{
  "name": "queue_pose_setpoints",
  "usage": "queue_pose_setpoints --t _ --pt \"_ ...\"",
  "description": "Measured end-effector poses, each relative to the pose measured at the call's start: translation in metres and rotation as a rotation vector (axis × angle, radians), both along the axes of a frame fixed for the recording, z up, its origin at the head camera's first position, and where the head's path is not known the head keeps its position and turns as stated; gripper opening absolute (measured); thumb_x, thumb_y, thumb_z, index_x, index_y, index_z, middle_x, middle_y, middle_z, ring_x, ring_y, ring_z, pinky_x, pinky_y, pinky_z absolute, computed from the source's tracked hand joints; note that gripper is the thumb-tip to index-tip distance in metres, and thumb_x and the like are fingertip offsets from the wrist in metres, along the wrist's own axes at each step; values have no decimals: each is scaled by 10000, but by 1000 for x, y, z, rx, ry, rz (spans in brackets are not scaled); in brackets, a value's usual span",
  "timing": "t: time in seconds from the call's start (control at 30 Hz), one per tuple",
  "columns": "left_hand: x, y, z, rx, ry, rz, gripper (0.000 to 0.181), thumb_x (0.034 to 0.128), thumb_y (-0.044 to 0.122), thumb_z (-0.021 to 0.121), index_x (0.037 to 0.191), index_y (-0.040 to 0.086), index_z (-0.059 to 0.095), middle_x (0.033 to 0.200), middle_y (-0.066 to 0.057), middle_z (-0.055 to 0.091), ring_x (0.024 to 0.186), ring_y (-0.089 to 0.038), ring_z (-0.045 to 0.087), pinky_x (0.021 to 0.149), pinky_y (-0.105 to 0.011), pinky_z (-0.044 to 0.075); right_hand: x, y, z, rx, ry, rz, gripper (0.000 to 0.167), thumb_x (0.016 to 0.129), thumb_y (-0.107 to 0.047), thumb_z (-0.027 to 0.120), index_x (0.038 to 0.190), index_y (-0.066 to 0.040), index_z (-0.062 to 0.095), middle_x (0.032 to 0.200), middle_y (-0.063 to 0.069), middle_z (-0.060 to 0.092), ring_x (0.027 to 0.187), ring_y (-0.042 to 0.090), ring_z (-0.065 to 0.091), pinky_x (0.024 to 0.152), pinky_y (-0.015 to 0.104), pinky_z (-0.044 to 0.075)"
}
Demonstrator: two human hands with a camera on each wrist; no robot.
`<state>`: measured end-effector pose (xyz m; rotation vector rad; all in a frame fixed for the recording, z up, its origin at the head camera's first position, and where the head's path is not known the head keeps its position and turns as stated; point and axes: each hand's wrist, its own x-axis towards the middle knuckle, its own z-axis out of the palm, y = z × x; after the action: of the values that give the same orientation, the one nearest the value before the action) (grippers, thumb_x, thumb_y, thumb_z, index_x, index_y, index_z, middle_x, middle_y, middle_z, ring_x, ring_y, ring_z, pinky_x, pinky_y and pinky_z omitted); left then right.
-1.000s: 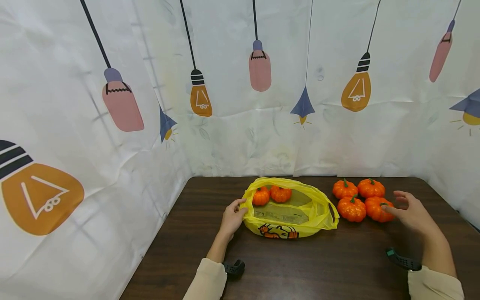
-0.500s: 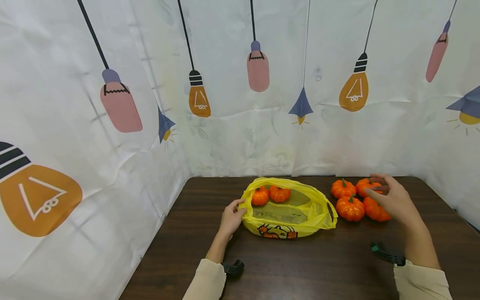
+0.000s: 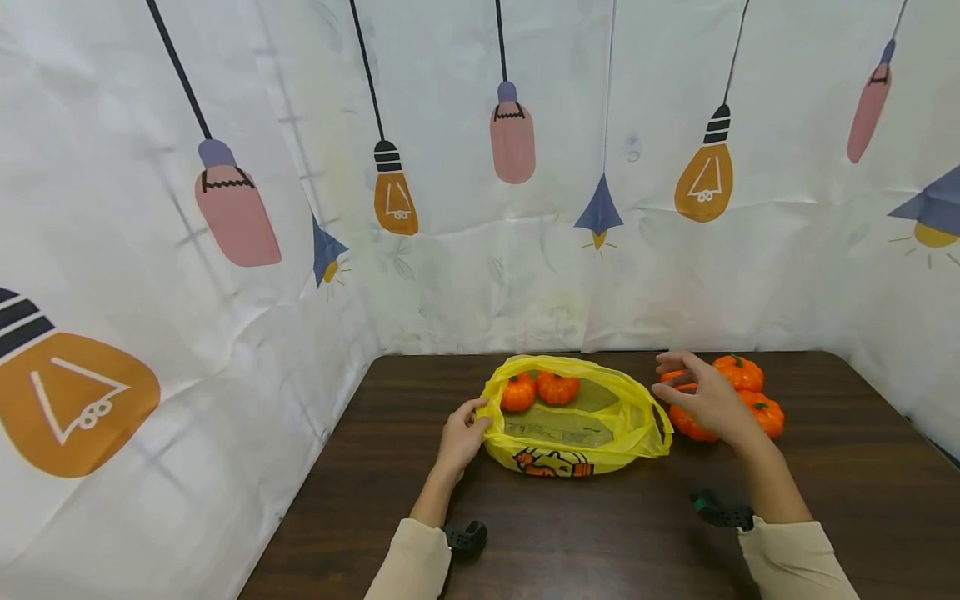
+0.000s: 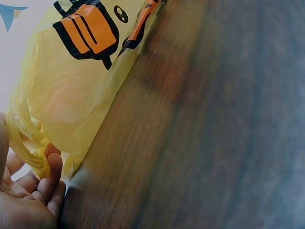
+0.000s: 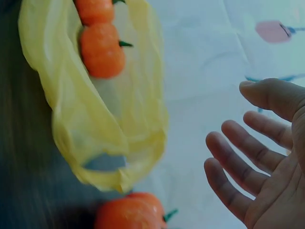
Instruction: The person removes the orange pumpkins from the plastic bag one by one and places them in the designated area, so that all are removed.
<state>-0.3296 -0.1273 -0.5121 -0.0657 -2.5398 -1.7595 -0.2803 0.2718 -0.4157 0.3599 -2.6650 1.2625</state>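
Note:
A yellow plastic bag [image 3: 555, 460] lies on the table with its mouth spread, two small orange pumpkins [image 3: 557, 388] inside at the back left. The left hand [image 3: 460, 439] pinches the bag's left rim; in the left wrist view its fingers [image 4: 55, 167] curl round the gathered plastic. The right hand [image 3: 711, 402], fingers apart and slightly bent, hovers over the left part of a pumpkin group [image 3: 738, 374] right of the bag, partly hiding it. In the right wrist view nothing is in the right hand [image 5: 271, 162]; one pumpkin [image 5: 131, 212] shows below the bag.
The dark wooden table [image 3: 585, 533] reaches back to a white curtain [image 3: 465, 292] printed with lamps and bulbs, which also rises along the left and right. Black bands sit at both wrists, beside light sleeves.
The right hand has moved left, from the right side of the pumpkin group across to its left part near the bag. The left hand still pinches the rim. The view has shifted slightly.

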Motion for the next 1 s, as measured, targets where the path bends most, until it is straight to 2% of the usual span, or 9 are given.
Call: queue_pose_setpoints --t 0.1,0.27,0.47,0.53,0.73,1.0 --pt "0 0 1 -6 6 4 369 988 197 622 1354 170 659 868 -12 453 615 -126 383 549 -237 352 -3 -13 -2 1 6 21 483 1004 -283 665 1419 -86 516 1309 176 594 1120 350 620 795 319 562" --pt "1 -1 0 -20 5 3 365 993 205 624 1355 181 660 869 -11 440 604 -123 364 538 -234 338 -4 -36 -8 -20 17 48 429 990 -225 685 1372 -75 563 1261 173 625 1050 276 640 796 266 555" --pt "1 0 0 -13 14 5 364 988 197 631 1349 167 666 880 -13 431 623 -129 368 547 -232 335 -8 -56 -23 -31 -9 73 414 975 -247 706 1344 -95 597 1256 156 643 1045 271 667 804 353 583" --pt "1 0 0 -13 16 6 365 987 198 631 1349 166 666 879 -12 429 623 -131 364 546 -233 332 -10 -62 -28 -47 -38 85 403 972 -250 709 1333 -105 605 1272 153 642 1062 276 663 820 378 583" --pt "1 0 0 -14 10 8 365 987 194 628 1349 169 666 861 -19 455 600 -124 369 538 -233 340 -12 -84 -43 -161 -146 144 435 970 -197 703 1358 -44 577 1366 243 575 1160 353 621 881 425 578" --pt "-1 1 0 -6 12 15 370 975 180 637 1342 150 669 885 -25 469 640 -122 395 562 -235 356 -20 -102 -62 -184 -250 80 639 963 -303 717 1495 -65 456 1532 203 449 1360 442 483 927 508 548"
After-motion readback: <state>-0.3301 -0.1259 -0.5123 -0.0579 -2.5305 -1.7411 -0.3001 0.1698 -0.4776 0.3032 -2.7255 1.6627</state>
